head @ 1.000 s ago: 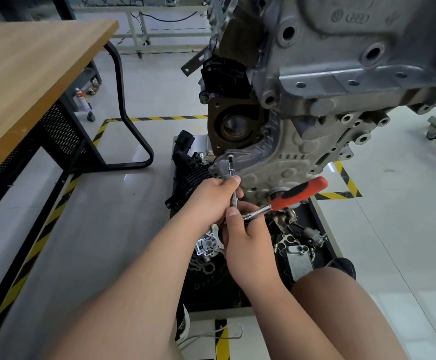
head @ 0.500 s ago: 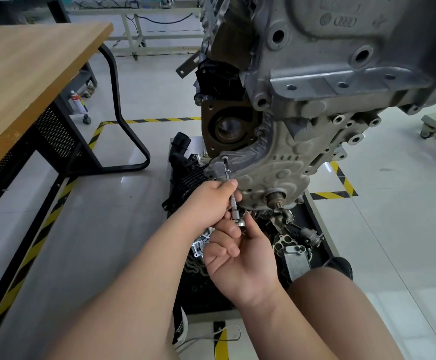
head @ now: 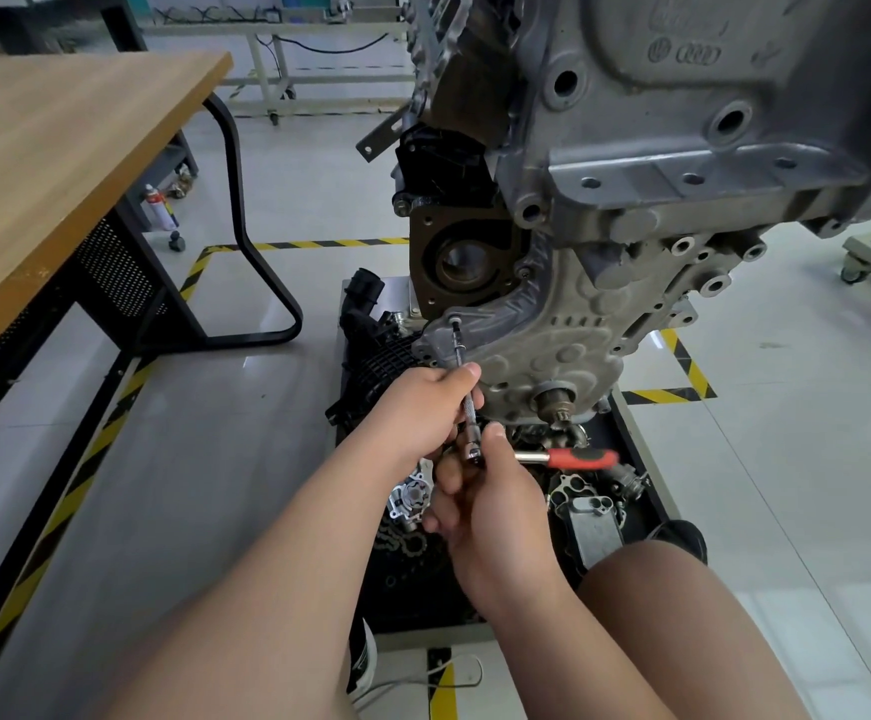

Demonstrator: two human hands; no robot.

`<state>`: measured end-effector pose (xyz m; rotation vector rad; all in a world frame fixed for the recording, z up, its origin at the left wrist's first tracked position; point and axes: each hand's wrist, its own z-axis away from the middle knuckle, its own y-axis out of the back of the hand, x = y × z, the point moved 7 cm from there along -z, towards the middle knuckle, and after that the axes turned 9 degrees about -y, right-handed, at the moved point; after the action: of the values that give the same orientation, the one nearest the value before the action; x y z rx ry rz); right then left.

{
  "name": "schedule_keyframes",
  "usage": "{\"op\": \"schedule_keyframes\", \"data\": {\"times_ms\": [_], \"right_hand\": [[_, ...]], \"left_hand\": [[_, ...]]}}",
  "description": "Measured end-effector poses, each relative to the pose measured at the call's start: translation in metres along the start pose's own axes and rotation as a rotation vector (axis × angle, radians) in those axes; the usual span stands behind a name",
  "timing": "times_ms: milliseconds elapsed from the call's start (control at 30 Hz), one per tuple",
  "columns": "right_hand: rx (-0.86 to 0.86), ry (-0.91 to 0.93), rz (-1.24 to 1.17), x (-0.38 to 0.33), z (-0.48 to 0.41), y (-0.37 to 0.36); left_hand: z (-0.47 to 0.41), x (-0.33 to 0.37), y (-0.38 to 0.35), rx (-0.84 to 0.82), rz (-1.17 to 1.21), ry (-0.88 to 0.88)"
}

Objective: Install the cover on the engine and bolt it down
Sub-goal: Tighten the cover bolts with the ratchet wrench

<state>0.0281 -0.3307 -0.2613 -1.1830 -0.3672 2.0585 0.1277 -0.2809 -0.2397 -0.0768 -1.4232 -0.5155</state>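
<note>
A grey cast engine point(head: 683, 122) hangs on a stand, and a ribbed silver cover point(head: 558, 345) sits against its lower face. A bolt point(head: 455, 321) stands in the cover's upper left corner. A thin extension bar point(head: 463, 376) runs from that bolt down to a ratchet with a red handle point(head: 581, 458), which points right. My left hand point(head: 423, 413) pinches the bar near its middle. My right hand point(head: 485, 491) grips the ratchet at its head, thumb up beside the socket end.
A black tray point(head: 646, 491) under the engine holds loose metal parts and a black plastic housing point(head: 376, 350). A wooden table point(head: 59, 163) with a black frame stands at the left. Yellow-black tape marks the floor. My bare knee point(head: 683, 615) is at lower right.
The ratchet swung away out of sight half a second ago and now points right again, lower than a second ago. The left hand has kept its hold on the bar.
</note>
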Motion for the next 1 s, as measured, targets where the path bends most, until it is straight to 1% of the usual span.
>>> {"op": "schedule_keyframes", "data": {"times_ms": [67, 133, 167, 200, 267, 300, 333, 400, 467, 600, 667, 700, 767, 900, 1000], "right_hand": [[0.163, 0.171, 0.320, -0.013, 0.003, 0.008], [0.229, 0.380, 0.607, -0.028, 0.008, 0.005], [0.238, 0.477, 0.710, -0.033, 0.011, 0.002], [0.258, 0.531, 0.786, -0.036, 0.012, 0.000], [0.294, 0.568, 0.850, -0.035, 0.011, 0.000], [0.289, 0.545, 0.805, -0.033, 0.010, 0.001], [0.268, 0.495, 0.706, -0.031, 0.008, 0.002], [0.202, 0.322, 0.442, -0.021, 0.005, 0.003], [0.078, 0.124, 0.120, -0.009, 0.002, -0.002], [-0.232, -0.240, -0.510, 0.004, 0.004, -0.019], [-0.338, -0.361, -0.711, 0.007, 0.006, -0.023], [-0.363, -0.384, -0.756, 0.007, 0.006, -0.024], [-0.367, -0.399, -0.769, 0.009, 0.005, -0.024], [-0.372, -0.404, -0.743, 0.012, 0.003, -0.026], [-0.373, -0.395, -0.717, 0.013, 0.003, -0.025]], "left_hand": [[0.000, 0.000, 0.000, -0.003, 0.019, 0.008], [0.000, 0.001, 0.000, -0.001, 0.032, 0.011], [0.000, 0.001, 0.000, 0.004, 0.030, 0.012], [0.000, 0.001, 0.000, 0.009, 0.026, 0.013], [0.000, 0.001, 0.000, 0.017, 0.013, 0.010], [-0.001, 0.001, 0.001, 0.018, -0.001, 0.005], [-0.001, 0.001, 0.001, 0.019, -0.015, 0.001], [0.000, 0.001, 0.002, 0.021, -0.013, 0.010], [0.000, 0.000, 0.002, 0.024, 0.021, 0.028], [-0.002, -0.001, -0.001, -0.002, 0.083, 0.055], [-0.002, -0.002, -0.004, -0.045, 0.095, 0.075], [-0.002, -0.002, -0.005, -0.064, 0.096, 0.083], [-0.001, -0.002, -0.006, -0.077, 0.084, 0.076], [0.000, 0.002, 0.001, 0.010, -0.008, -0.009], [0.001, 0.003, 0.003, 0.035, -0.047, -0.040]]}}
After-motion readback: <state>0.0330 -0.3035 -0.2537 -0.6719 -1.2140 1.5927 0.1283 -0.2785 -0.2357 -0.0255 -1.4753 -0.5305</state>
